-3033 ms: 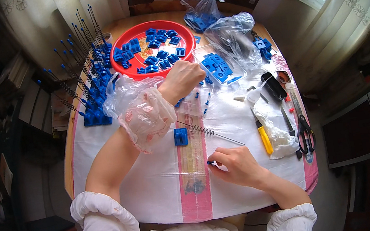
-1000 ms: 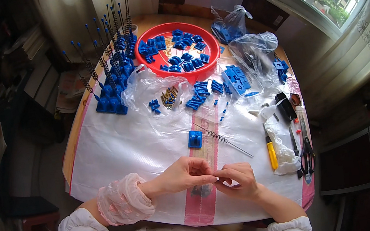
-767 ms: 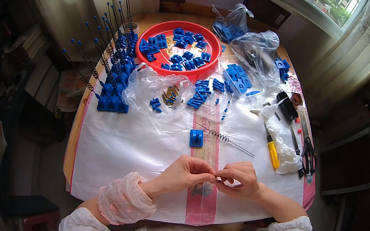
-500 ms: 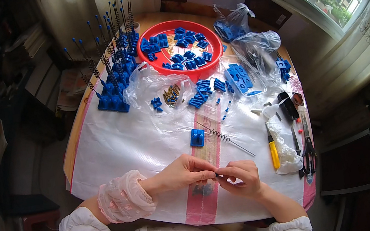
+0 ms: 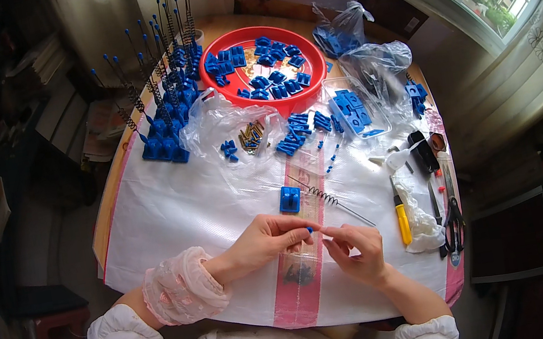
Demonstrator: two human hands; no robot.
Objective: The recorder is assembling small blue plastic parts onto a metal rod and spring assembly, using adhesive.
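Note:
Near the front of the table, my left hand (image 5: 270,238) pinches a small blue plastic piece (image 5: 310,230) between thumb and fingers. Facing it is my right hand (image 5: 359,253), thumb and forefinger brought together at the piece; whatever lies in that pinch is too small to make out. Just beyond my fingers lies a square blue plastic base (image 5: 289,199) with a raised middle. A dark coiled spring wire (image 5: 325,196) with straight ends rests slantwise beside the base.
Blue bases with upright spring wires (image 5: 167,126) stand at the back left. A red basin (image 5: 323,67) holds several blue parts. Brass-coloured pieces (image 5: 252,137) lie on a clear plastic bag. To the right are a clear tray (image 5: 389,122), a yellow-handled screwdriver (image 5: 403,223) and scissors (image 5: 453,229).
Both hands have risen slightly away from me. My right fingers have drawn back a little, and the blue piece now shows at my left fingertips.

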